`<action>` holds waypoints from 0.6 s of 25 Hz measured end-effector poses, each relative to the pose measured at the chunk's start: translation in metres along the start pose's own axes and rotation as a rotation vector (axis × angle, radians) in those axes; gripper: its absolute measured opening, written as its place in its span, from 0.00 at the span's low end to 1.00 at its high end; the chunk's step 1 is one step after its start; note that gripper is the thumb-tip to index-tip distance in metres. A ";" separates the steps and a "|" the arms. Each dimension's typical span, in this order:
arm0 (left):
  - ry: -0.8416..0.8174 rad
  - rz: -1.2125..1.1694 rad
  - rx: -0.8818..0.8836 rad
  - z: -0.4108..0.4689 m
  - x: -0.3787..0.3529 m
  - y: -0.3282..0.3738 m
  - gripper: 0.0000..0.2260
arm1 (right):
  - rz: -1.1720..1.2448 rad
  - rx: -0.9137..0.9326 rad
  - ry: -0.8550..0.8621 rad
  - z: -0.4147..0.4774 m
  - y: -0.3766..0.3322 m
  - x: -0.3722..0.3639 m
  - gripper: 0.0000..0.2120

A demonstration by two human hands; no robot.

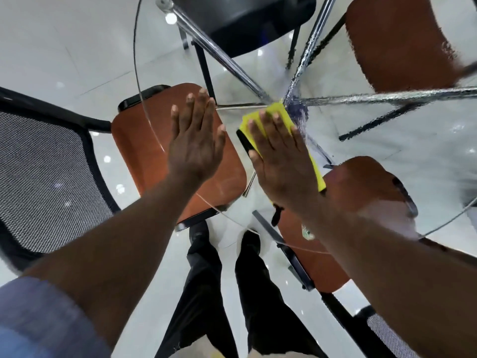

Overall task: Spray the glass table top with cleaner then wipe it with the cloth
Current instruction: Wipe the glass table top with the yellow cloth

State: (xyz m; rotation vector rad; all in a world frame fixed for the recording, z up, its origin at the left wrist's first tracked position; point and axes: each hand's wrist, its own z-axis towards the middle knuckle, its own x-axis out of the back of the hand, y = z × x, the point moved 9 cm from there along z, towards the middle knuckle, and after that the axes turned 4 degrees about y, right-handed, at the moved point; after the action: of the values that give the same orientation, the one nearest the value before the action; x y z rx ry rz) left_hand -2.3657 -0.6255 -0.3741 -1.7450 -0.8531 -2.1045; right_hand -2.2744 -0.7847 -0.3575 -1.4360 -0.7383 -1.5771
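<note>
Yellow cloth pressed flat on the glass bench under the right hand.
The cloth lies near the middle of the round bench, beside wet streaks, with the right fingers straight on top of it. The left hand is just beside it, fingers straight and spread, holding nothing. Through the glass show chrome legs, an orange chair seat and a black mesh chair back.
</note>
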 end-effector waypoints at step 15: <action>-0.065 0.030 0.065 0.005 -0.006 -0.004 0.27 | -0.026 -0.100 -0.016 0.060 0.018 -0.009 0.28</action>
State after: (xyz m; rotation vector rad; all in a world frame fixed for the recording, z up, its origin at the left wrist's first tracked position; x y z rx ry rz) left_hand -2.3624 -0.6205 -0.3803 -1.7904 -0.8964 -1.9884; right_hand -2.2305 -0.7389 -0.3582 -1.5186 -0.6983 -1.6446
